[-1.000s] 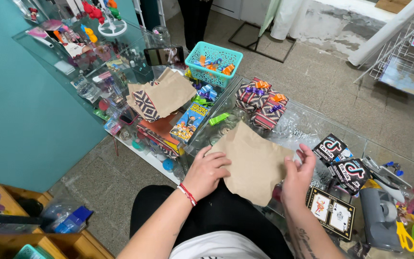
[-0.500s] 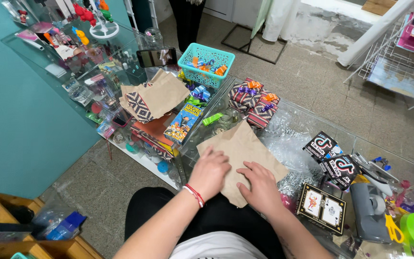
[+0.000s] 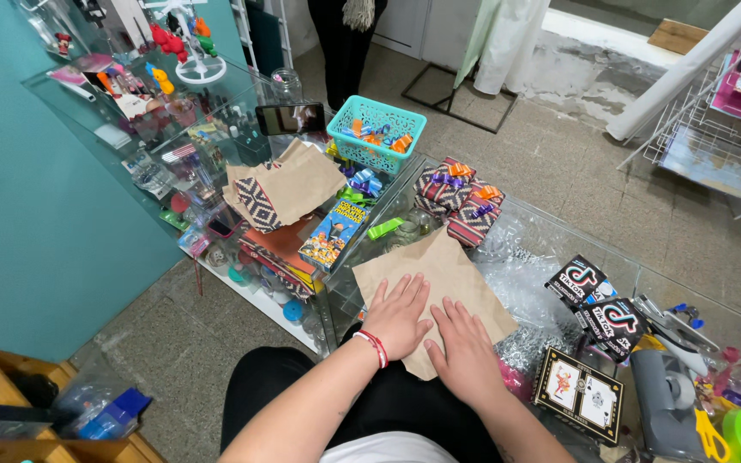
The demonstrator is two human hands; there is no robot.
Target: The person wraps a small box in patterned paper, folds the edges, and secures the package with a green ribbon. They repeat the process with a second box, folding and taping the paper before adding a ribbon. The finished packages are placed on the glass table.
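Two hands pressing flat, fingers spread, side by side on the brown paper sheet [image 3: 439, 287] lying on the glass counter [image 3: 551, 236]: left hand [image 3: 398, 315] at nine o'clock of the sheet's near half, right hand [image 3: 465, 345] at five o'clock, over the near corner; nothing being pinched. Smoothing or creasing the paper, seemingly, as part of wrapping or folding it. Next, judging by the pose, needing a firm slide of the palms outward and care not to let the sheet skid on the slick glass. At twelve o'clock, well beyond the sheet, turquoise plastic basket [image 3: 376, 135] holding small ribbon bows in orange and blue. At one o'clock, just past the sheet's far edge, two patterned gift packages [image 3: 459, 199] topped with bows. At eleven o'clock, another brown paper bag [image 3: 289, 184] with a patterned flap resting on the counter. At three o'clock, black card boxes [image 3: 598, 300], and nearer, a framed pair of playing cards [image 3: 578, 393].
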